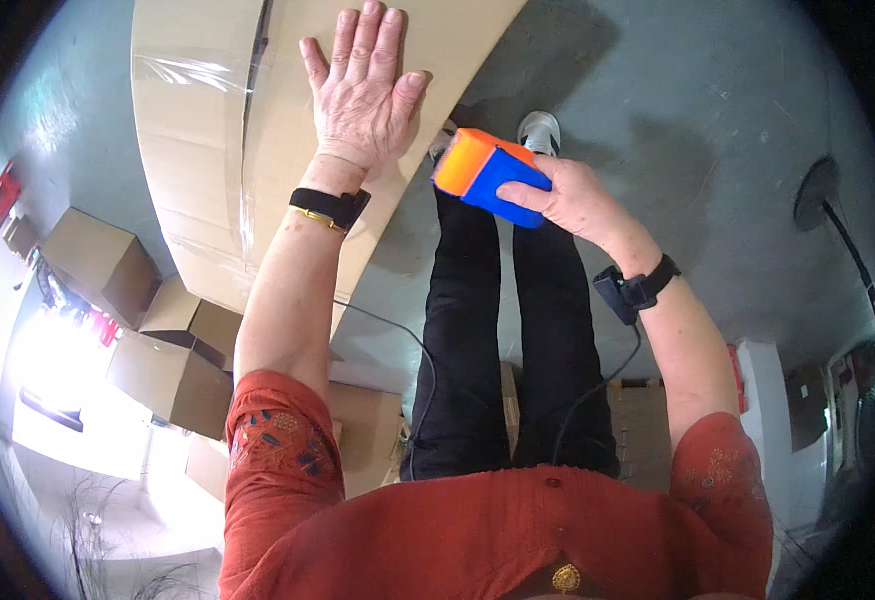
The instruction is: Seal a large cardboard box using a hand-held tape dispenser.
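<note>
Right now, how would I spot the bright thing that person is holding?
Find the large cardboard box at the top, where the left hand lies flat. Just right of it, above the black trouser legs, the right hand grips a blocky orange-and-blue tool. It is the only vividly coloured thing among brown boxes and grey floor.

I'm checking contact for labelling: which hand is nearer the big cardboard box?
Left. The left hand lies flat, palm down, on the big cardboard box. The right hand is off to its right, apart from it, gripping an orange-and-blue tape dispenser.
</note>
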`<state>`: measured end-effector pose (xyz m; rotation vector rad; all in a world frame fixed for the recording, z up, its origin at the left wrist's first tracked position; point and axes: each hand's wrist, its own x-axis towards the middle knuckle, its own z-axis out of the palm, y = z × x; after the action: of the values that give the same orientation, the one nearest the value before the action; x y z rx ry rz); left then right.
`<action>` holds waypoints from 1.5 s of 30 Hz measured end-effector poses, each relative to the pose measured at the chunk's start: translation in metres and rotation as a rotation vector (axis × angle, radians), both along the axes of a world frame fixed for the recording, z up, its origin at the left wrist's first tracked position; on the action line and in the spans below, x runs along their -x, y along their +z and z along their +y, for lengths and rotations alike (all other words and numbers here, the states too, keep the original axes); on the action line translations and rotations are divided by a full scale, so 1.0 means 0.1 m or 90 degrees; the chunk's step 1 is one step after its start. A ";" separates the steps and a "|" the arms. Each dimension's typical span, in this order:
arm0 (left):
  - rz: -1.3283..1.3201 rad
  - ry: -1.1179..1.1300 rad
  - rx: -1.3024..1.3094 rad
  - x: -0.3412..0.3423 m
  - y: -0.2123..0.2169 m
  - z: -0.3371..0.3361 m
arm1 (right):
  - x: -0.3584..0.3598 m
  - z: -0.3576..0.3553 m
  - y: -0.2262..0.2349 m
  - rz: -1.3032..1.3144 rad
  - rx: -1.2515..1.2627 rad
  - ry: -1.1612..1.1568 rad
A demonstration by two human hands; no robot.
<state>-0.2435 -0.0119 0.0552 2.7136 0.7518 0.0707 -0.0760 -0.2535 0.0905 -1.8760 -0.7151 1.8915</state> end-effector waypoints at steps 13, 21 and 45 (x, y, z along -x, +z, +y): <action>-0.003 0.002 -0.015 0.06 0.01 0.01 | -0.09 -0.32 -0.07 -0.017 0.021 0.022; -0.009 -0.003 -0.017 0.08 0.02 0.03 | -0.05 -0.27 -0.21 -0.014 0.034 0.040; -0.036 -0.013 -0.025 0.07 -0.10 -0.02 | 0.07 -0.05 -0.16 -0.125 0.049 0.043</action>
<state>-0.2502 -0.0139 0.0450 2.7430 0.7135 0.1585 -0.0834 -0.2589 0.0740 -2.1329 -0.7865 1.8155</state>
